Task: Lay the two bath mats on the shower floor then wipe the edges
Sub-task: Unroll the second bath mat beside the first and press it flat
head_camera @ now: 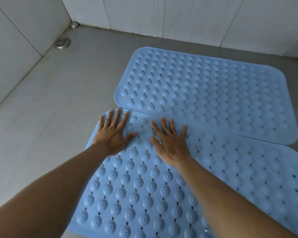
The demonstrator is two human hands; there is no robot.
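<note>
Grey tiled shower floor [46, 103] lies bare to the left of both mats. The near mat [144, 194], pale blue with ringed bumps and drain holes, lies flat under both palms. The left hand [113, 133] presses its far left corner, fingers spread and holding nothing; the right hand [170, 143] lies flat just beside it, fingers likewise spread. The far mat [213, 93] lies flat, its near edge touching or slightly overlapping the near mat. A round drain [62, 43] sits by the white wall tiles [187, 16].
</note>
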